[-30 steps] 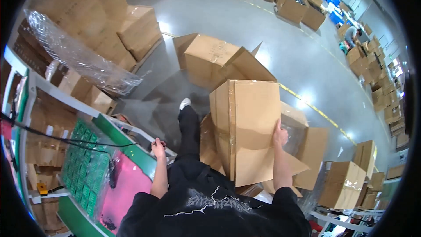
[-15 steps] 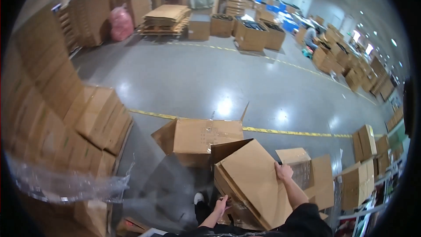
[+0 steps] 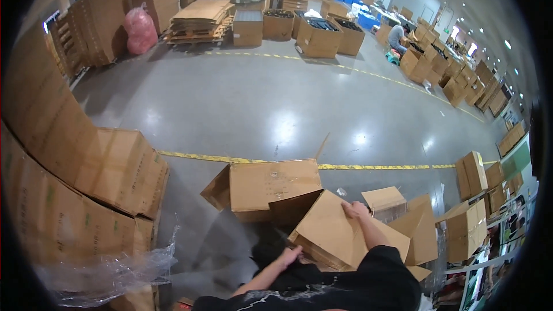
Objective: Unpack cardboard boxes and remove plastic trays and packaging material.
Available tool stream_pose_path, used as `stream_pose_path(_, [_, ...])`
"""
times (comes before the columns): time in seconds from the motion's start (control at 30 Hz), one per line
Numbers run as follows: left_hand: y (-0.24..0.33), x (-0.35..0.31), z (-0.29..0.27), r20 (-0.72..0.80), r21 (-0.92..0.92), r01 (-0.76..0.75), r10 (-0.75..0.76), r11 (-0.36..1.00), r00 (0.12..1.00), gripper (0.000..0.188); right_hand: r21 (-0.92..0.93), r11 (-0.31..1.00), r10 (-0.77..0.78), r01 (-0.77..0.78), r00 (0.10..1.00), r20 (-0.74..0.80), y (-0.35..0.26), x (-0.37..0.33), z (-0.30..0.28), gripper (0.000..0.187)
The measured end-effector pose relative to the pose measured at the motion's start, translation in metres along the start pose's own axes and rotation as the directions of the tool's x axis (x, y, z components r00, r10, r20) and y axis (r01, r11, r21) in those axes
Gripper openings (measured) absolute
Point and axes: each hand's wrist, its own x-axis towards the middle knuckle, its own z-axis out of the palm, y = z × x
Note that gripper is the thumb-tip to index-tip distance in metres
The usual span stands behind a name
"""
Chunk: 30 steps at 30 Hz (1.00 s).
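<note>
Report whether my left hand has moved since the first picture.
Yes, rightward: judged against the open carton beside the yellow floor line, your left hand went from lower left to below its right half, near the tilted carton.

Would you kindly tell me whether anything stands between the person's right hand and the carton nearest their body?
Nothing visible does: the right hand lies directly on the carton, near its far edge.

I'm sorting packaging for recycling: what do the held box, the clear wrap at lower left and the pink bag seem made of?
Held box: matte brown cardboard, probably corrugated, judging by its folded flaps. Clear wrap: glossy plastic film, going by its see-through wrinkles and highlights. Pink bag: likely thin plastic, faintly shiny and crumpled; too distant to be certain.
</note>
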Motion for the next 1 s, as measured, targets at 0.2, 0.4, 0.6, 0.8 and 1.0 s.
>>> stream_pose_path(0.2, [0.095,-0.046,-0.116,-0.249,-0.291,-0.215,0.143,0.932,0.958,0.032,-0.01,0.997,-0.076,0.077,0.993,0.094,-0.091,-0.008,-0.018,0.07])
stream_pose_path(0.4, [0.054,-0.068,-0.263,-0.444,-0.547,-0.217,-0.06,0.809,0.894,0.035,-0.077,0.988,-0.134,0.137,0.99,0.04,-0.164,0.007,-0.04,0.069])
stream_pose_path(0.6, [0.061,-0.073,-0.378,-0.567,-0.467,-0.004,-0.296,0.884,0.769,0.035,-0.082,0.99,-0.141,0.117,0.901,-0.409,-0.234,0.09,-0.089,0.073])
stream_pose_path(0.8, [0.131,-0.06,-0.448,-0.694,-0.535,-0.274,-0.231,0.799,0.682,0.035,0.288,0.955,0.096,0.078,0.833,-0.544,-0.364,0.128,-0.25,0.073])
stream_pose_path(1.0, [0.175,-0.022,-0.535,-0.69,-0.609,-0.343,-0.264,0.715,0.674,0.034,0.36,0.899,0.168,0.251,0.561,-0.811,-0.506,0.137,-0.36,0.072])
